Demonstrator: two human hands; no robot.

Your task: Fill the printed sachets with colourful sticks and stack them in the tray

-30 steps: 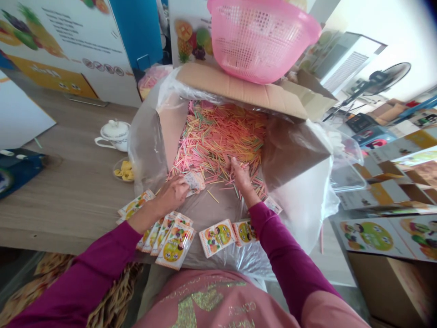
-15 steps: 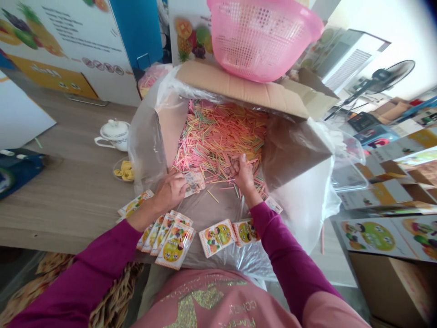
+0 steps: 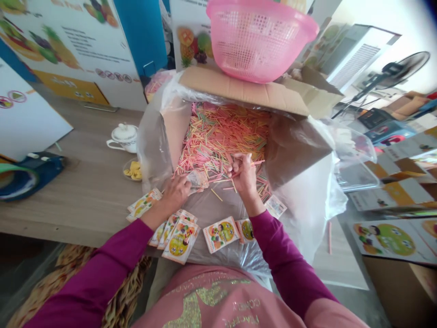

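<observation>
One blue object (image 3: 37,173), well left of the left fingers, is cut off by the frame. Nearer them, a dish (image 3: 133,171) slips partly behind plastic (image 3: 155,141). Fanned packets (image 3: 180,241) lie below the left hand (image 3: 176,193), some hidden by its forearm. Its fingers close on a pouch (image 3: 198,180), covering the near end; the print is blurred. Sticks (image 3: 225,132) fill the box (image 3: 239,89) beyond both hands' fingertips, their depth hidden. The right hand (image 3: 245,177) has curled fingers gripping a few sticks; how many, I cannot tell. Below these fingers, the sleeve (image 3: 273,241) covers part of another packet (image 3: 246,231).

Wood-grained table (image 3: 85,200) stretches left of the fingers, bearing a cup (image 3: 124,138). Past the fingertips sits a pink basket (image 3: 262,41), its top cropped; a fan (image 3: 406,68) stands far to their right.
</observation>
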